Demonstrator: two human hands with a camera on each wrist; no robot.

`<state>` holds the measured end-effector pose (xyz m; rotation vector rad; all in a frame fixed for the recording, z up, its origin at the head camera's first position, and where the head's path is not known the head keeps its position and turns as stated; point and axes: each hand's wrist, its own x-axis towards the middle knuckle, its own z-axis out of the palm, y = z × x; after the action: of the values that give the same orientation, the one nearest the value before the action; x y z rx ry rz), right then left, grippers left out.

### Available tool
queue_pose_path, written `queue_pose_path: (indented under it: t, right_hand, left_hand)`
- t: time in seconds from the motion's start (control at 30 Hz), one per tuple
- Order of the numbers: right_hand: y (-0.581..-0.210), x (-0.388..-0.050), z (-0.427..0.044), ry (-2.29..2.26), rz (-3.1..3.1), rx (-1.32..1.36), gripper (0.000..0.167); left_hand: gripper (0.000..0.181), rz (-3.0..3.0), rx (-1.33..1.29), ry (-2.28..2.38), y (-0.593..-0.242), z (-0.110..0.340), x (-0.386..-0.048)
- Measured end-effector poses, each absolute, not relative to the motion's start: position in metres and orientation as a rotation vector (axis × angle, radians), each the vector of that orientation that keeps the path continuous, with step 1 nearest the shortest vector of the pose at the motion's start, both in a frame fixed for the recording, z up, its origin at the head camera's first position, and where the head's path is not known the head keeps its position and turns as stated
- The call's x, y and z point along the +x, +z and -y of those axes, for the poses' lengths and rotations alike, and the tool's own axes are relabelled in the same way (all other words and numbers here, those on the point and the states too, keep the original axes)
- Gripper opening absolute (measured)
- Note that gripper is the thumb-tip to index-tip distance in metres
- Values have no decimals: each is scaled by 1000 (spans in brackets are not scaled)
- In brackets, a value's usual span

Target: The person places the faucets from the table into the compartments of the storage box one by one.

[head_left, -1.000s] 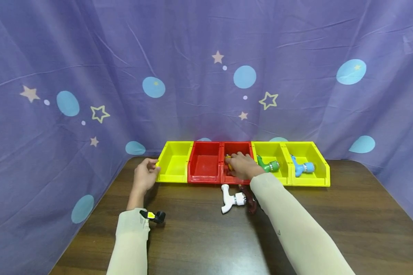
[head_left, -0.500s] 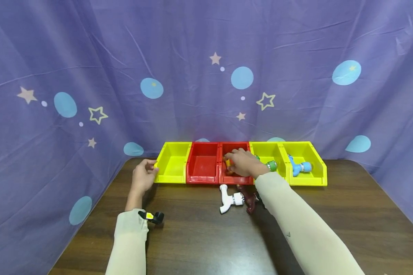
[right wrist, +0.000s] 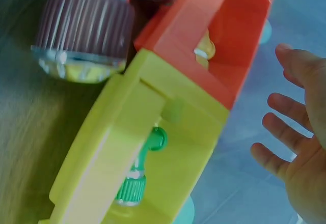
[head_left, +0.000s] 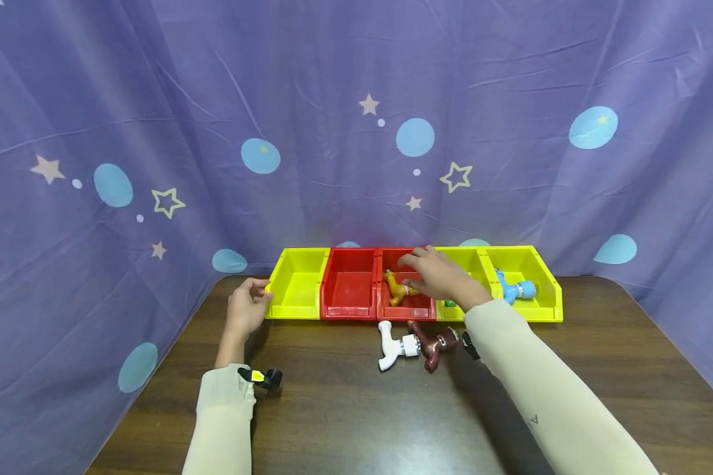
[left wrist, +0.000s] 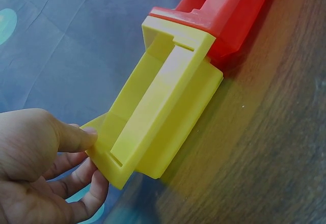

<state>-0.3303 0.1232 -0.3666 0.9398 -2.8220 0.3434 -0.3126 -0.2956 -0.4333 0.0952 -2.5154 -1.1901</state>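
Observation:
My left hand (head_left: 247, 308) pinches the side wall of the leftmost yellow bin (left wrist: 153, 96), its thumb on the rim and fingers curled outside. In the head view my right hand (head_left: 442, 274) hovers over the right red bin and the neighbouring yellow bin, holding nothing; the right wrist view shows its fingers spread apart. A yellow-orange tap (head_left: 397, 290) lies inside that red bin (head_left: 407, 311). Partly hidden by my right hand, a green tap (right wrist: 137, 170) lies in the yellow bin (right wrist: 188, 107) beside it.
A blue tap (head_left: 517, 290) lies in the rightmost yellow bin (head_left: 546, 307). The left red bin (head_left: 350, 290) stands within the row. On the wooden table (head_left: 344, 409), a white tap (head_left: 397, 346) and a dark red tap (head_left: 434, 346) lie before the bins.
My right hand has let go of the yellow-orange tap and moved up and right, leaving it in the red bin. The dark red tap shows more fully. My left hand keeps its hold.

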Motion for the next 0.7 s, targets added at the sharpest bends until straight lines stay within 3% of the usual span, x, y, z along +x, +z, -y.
queue_pose_path:
  t: [0.7]
  right_hand:
    - [-371, -308, -207, 595, 2749, 763, 47]
  left_hand:
    - [30, 2536, 104, -1196, -433, 296, -314]
